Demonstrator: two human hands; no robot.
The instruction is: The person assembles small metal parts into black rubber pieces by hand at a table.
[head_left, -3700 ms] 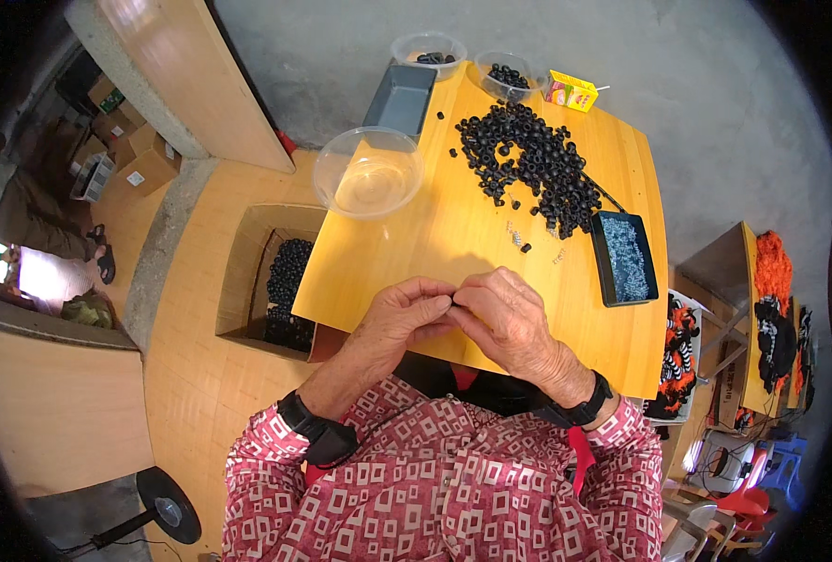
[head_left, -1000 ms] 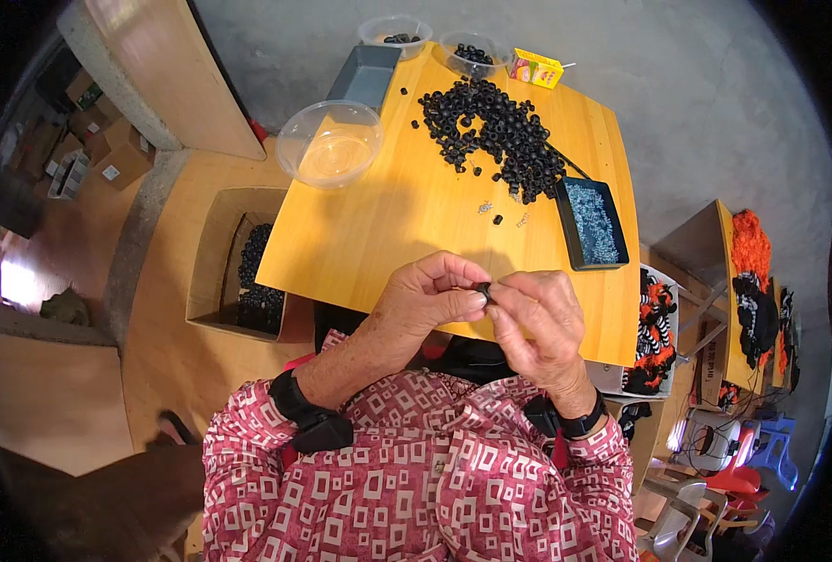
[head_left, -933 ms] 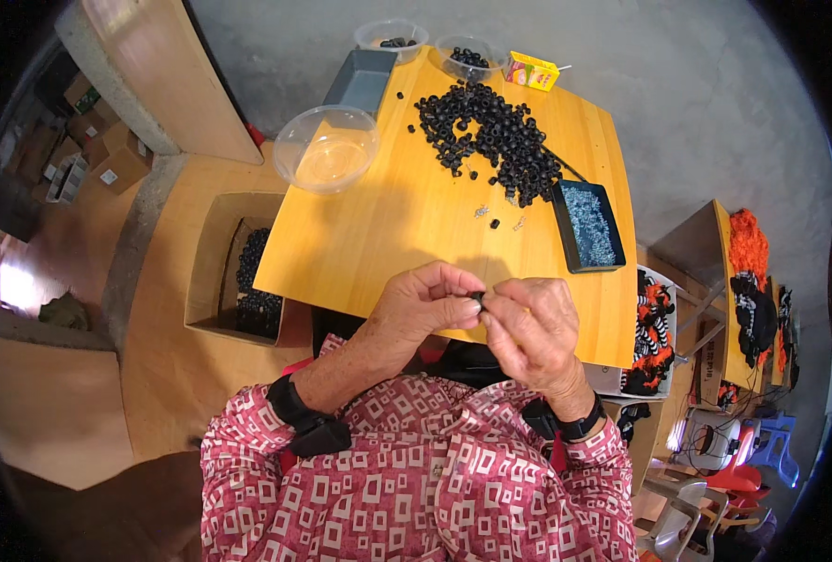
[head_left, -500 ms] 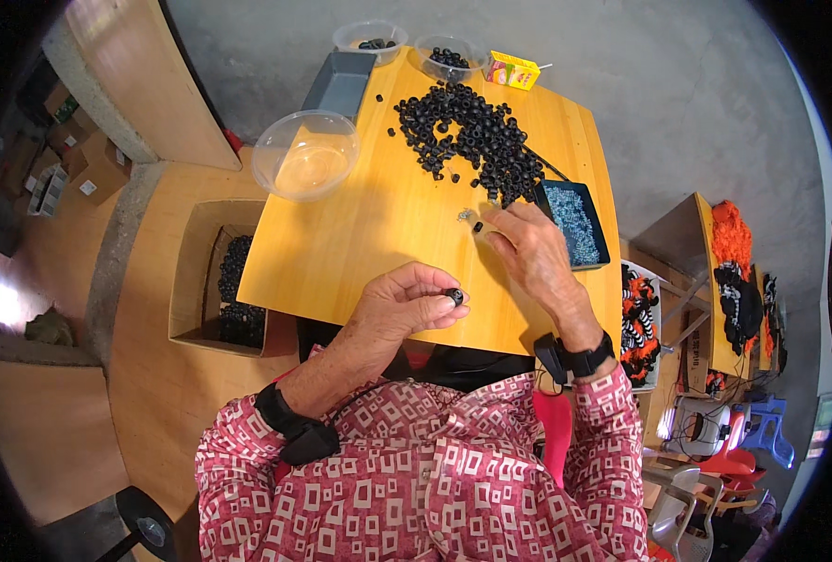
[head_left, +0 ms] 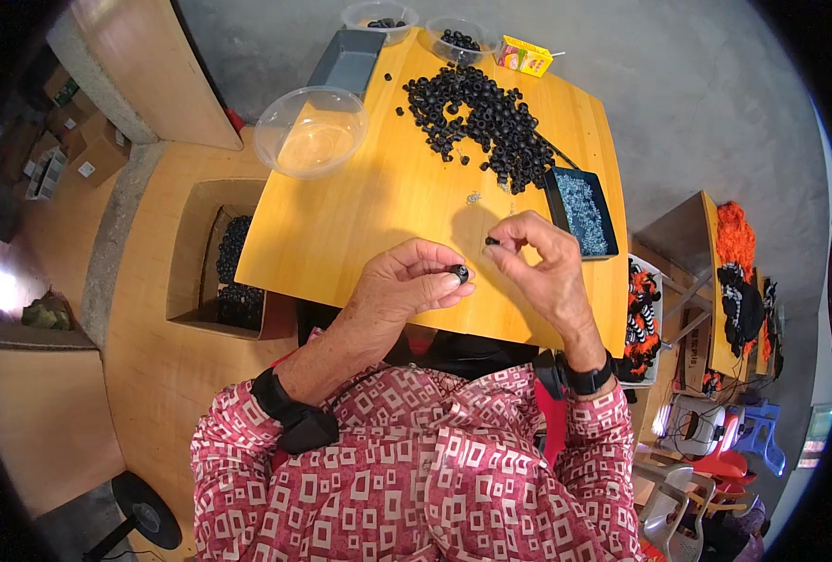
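Between the thumb and fingers of my left hand [head_left: 416, 279] is a small round black plastic piece [head_left: 459, 273], with a hollow showing at its top. My right hand [head_left: 545, 272] is raised over the table just to the right, pinching a smaller black plastic piece [head_left: 492, 242] between thumb and forefinger. The two pieces are apart. Beyond my hands spreads a heap of small black plastic parts [head_left: 510, 136]. A little cluster of clear bits [head_left: 473, 198] lies on the wood between the heap and my hands. Close by my right hand stands a black tray [head_left: 613, 245] of small bluish-clear pieces.
A clear empty bowl [head_left: 266, 140] and a grey tray [head_left: 346, 61] stand at the table's left. Two clear bowls with black parts and a yellow box [head_left: 526, 56] line the far edge. A cardboard box [head_left: 186, 272] of black parts sits on the floor at left.
My right hand has picked up the small black piece from the table beside the clear bits and brought it nearer my left hand. My left hand keeps its hold.
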